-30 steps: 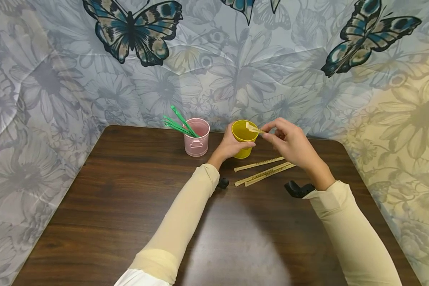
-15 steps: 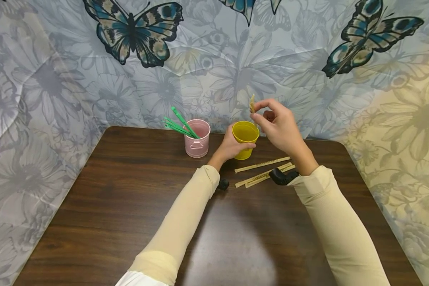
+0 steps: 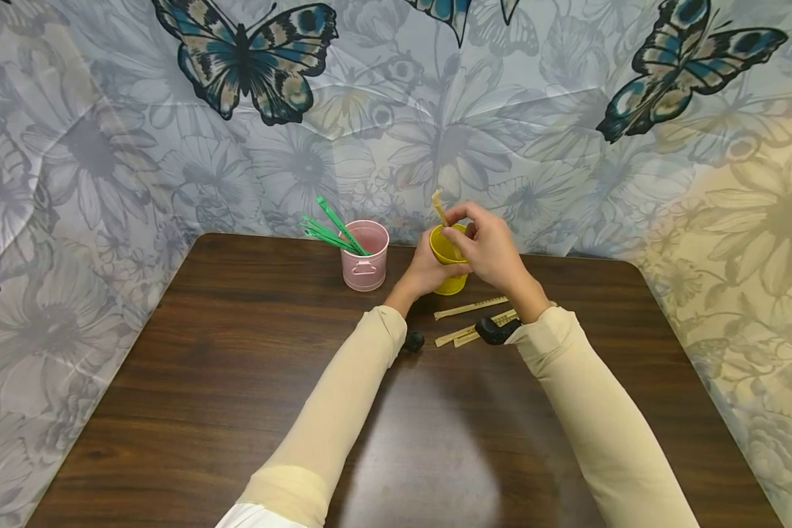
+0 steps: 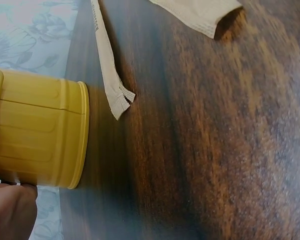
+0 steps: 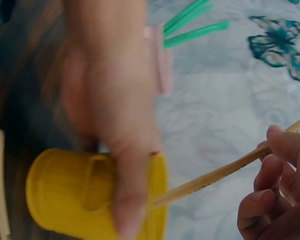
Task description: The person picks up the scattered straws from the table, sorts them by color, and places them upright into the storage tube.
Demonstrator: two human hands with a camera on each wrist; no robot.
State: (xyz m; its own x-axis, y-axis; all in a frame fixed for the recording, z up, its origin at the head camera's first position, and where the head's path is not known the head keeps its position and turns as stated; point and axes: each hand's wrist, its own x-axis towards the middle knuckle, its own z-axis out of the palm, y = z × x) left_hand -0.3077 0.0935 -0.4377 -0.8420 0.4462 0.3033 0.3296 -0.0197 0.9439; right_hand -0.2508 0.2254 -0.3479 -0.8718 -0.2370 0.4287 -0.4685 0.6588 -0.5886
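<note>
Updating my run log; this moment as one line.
left hand: grips yellow bucket | right hand: pinches tan stick, lower end at bucket's mouth

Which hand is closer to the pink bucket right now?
Left. The left hand grips the yellow bucket just right of the pink bucket; the right hand, pinching a tan stick, is farther right.

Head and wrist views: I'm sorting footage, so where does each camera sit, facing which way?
Head: on the head, facing forward and down at the table; left hand, right hand and sleeved arms show.
Left wrist: worn there, facing the yellow bucket and tan strips; part of the left hand shows.
Right wrist: worn there, facing the held strip and yellow bucket; both hands show.
Head and right wrist share the pink bucket.
</note>
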